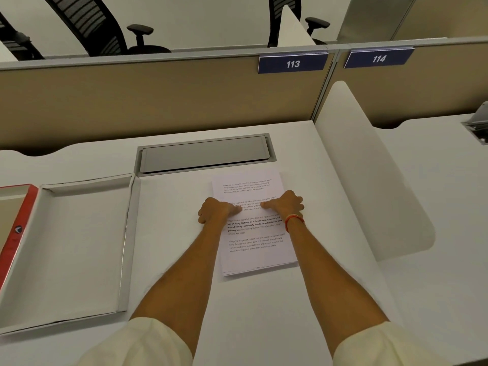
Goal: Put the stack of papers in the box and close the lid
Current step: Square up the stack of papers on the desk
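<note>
A stack of printed white papers [253, 241] lies flat on the white desk, right of centre. My left hand [217, 211] grips the stack's left edge and my right hand [286, 204] grips its right edge, thumbs pressing on the top sheet. A shallow white box [79, 239] lies open and empty on the desk to the left. Its red-edged lid [15, 233] is folded out flat at the far left, partly cut off by the frame.
A grey cable hatch [204, 154] is set into the desk just behind the papers. A white side divider [369, 167] stands to the right, a beige partition [158, 101] at the back. Office chairs stand beyond it.
</note>
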Tool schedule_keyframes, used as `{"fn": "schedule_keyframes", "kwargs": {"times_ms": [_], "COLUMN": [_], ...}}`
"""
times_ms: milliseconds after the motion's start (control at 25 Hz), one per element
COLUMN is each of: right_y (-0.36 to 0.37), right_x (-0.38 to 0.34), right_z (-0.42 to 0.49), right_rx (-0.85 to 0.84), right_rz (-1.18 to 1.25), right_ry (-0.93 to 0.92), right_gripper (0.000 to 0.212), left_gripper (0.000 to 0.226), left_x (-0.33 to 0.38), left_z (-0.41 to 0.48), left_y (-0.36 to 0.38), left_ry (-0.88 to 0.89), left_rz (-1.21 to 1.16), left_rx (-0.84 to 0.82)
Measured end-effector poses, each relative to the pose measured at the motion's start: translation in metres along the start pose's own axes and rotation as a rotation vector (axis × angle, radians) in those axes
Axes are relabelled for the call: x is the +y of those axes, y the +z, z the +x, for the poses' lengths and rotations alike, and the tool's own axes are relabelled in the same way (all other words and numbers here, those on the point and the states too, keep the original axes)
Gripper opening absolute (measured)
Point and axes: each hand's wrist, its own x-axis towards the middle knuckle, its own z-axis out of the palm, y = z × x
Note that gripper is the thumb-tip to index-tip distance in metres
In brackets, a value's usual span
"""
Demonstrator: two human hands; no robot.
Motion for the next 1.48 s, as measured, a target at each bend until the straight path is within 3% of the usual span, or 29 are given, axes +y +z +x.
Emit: {"fn": "schedule_keyframes", "kwargs": {"times_ms": [400, 600, 720, 1080, 1200, 1320, 1480], "right_y": [0.004, 0.003, 0.0, 0.003, -0.01, -0.03, -0.047], "right_x": [0.002, 0.003, 0.006, 0.012, -0.003, -0.029, -0.05], "right_z": [-0.001, 0.003, 0.004, -0.005, -0.012, -0.023, -0.045], "right_rx": [0.004, -0.037, -0.081, -0.063, -0.02, 0.126, 0.286], "right_rz": [0.047, 0.132, 0.239, 0.17, 0.197, 0.242, 0.495], "right_ry": [-0.048, -0.073, -0.034, -0.188, -0.256, -0.348, -0.515], "right_gripper": [0.084, 0.062, 0.064, 0.049, 0.052, 0.061, 0.058], "left_gripper": [0.066, 0.064, 0.073, 0.071, 0.062, 0.051, 0.05], "left_x": [-0.004, -0.011, -0.018, -0.013, -0.002, 0.016, 0.03], "left_z": [0.001, 0.003, 0.006, -0.001, -0.008, -0.02, -0.041], "left_y": [0.006, 0.0, -0.001, -0.008, -0.022, -0.038, -0.054], "left_ry": [0.08, 0.003, -0.047, -0.017, 0.079, 0.269, 0.578], "left_rz": [-0.092, -0.373, -0.561, -0.528, -0.566, -0.616, -0.699], "left_rx": [-0.021, -0.12, -0.233, -0.297, -0.265, -0.141, 0.021]}}
